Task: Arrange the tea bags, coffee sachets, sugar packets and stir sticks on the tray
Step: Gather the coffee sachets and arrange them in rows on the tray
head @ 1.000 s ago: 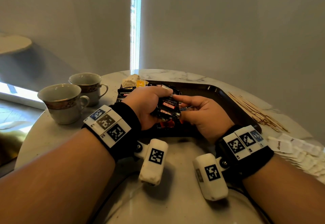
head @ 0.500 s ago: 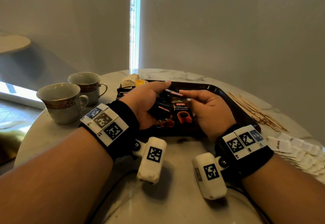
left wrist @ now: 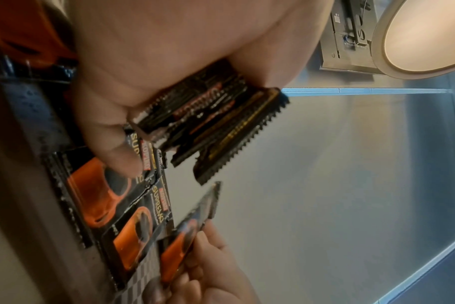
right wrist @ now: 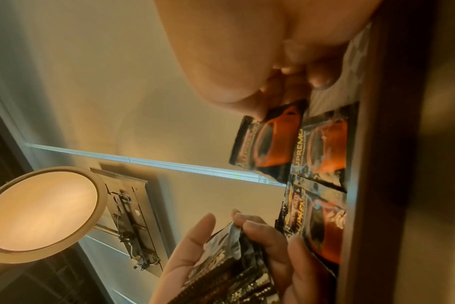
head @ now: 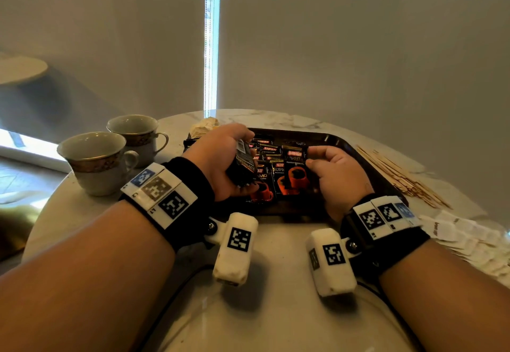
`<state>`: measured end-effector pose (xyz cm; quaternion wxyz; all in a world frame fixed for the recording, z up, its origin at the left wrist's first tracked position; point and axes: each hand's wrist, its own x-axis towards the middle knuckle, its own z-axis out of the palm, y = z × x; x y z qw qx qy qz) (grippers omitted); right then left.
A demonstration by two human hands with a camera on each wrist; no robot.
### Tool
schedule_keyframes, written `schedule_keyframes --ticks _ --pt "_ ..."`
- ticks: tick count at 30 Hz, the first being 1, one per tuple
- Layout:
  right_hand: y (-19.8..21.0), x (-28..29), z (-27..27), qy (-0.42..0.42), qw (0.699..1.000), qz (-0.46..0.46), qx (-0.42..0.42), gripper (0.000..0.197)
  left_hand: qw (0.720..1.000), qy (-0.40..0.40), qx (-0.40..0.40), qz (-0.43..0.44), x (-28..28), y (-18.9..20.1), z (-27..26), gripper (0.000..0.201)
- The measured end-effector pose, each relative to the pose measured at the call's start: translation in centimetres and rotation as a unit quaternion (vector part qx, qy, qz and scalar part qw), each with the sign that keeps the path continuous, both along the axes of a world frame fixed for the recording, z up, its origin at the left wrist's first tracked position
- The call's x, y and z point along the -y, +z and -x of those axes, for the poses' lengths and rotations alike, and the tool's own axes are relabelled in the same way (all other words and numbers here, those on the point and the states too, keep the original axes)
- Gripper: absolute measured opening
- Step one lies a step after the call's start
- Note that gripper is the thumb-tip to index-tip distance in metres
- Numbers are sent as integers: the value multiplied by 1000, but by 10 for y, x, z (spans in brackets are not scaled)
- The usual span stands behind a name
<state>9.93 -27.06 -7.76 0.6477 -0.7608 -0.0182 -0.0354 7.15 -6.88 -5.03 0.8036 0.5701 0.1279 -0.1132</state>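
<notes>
A dark tray (head: 367, 163) lies on the marble table. My left hand (head: 220, 163) grips a stack of black coffee sachets (head: 242, 166) (left wrist: 210, 121) over the tray's left part. My right hand (head: 334, 175) pinches a single coffee sachet (head: 296, 177) (right wrist: 270, 142) by its edge, low over the tray. Other coffee sachets (head: 265, 186) with orange cups lie flat on the tray (right wrist: 325, 148). Tea bags (head: 204, 128) lie at the tray's far left corner. Stir sticks (head: 397, 175) lie on the table right of the tray, with white sugar packets (head: 469, 238) nearer to me.
Two teacups (head: 96, 161) (head: 135, 136) stand on the table to the left of the tray. The round table's edge curves close behind them. A grey wall and a bright window slit rise behind the table.
My right hand drew one sachet off the stack in my left hand and lowered it onto the tray beside the laid-out ones. My left hand tilted its stack upright.
</notes>
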Motion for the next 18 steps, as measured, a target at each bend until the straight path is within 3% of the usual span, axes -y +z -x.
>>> schedule_keyframes --ticks 13,18 --pt "2 -5 2 -3 998 41 -43 27 998 -41 -35 -15 4 -4 0 25" --pt "4 -6 2 -5 996 72 -45 26 999 -46 -21 19 10 -4 3 16"
